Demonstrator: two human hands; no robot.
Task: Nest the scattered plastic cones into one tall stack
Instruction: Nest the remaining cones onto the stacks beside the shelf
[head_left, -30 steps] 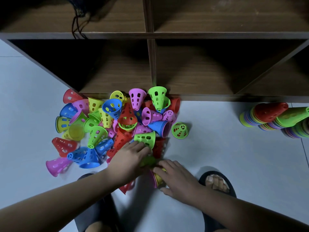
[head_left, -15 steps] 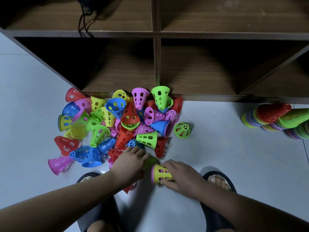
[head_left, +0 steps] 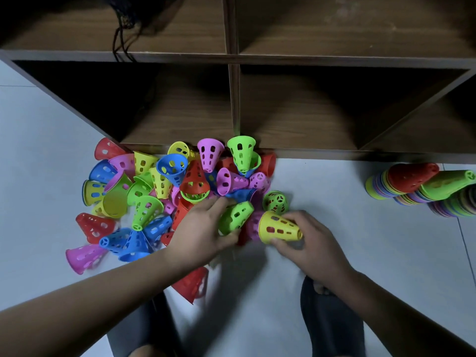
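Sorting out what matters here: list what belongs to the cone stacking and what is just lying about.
Job: left hand on green cone; right hand holding yellow cone; cone pile; finished stacks.
Lying about: shelf; black cord; slippers.

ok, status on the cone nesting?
Left hand gripping green cone. Right hand holding yellow cone. Not nested yet. Loose pile crowds the left.

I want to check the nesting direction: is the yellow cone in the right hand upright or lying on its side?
On its side. The yellow cone lies roughly level in the right hand, wide rim pointing left.
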